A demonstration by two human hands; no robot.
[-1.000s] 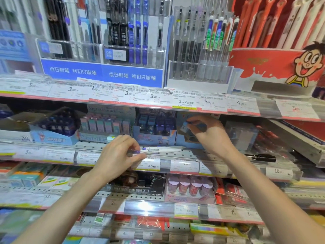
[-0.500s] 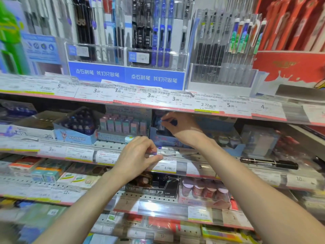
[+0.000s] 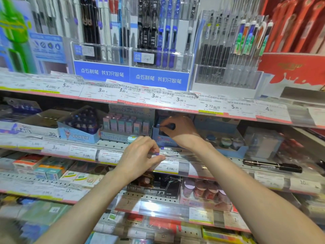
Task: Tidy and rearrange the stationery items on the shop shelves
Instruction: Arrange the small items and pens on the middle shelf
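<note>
My left hand (image 3: 140,155) is at the front edge of the middle shelf, its fingers closed on the end of a white pen with a purple tip (image 3: 171,150) that lies along the shelf. My right hand (image 3: 177,130) reaches under the upper shelf into a blue display box (image 3: 162,140) and pinches a small blue-and-black item (image 3: 166,126) at its top. The rest of the box's contents is hidden behind that hand.
Left of the blue box stand a tray of pastel erasers (image 3: 125,125) and a box of dark purple items (image 3: 81,123). A black marker (image 3: 271,166) lies loose at the right. Pen racks (image 3: 158,41) fill the top shelf; price tags line every shelf edge.
My right hand has moved left, from the box further right to the blue box, holding the small item. The view has shifted left. My left hand stays on the pen.
</note>
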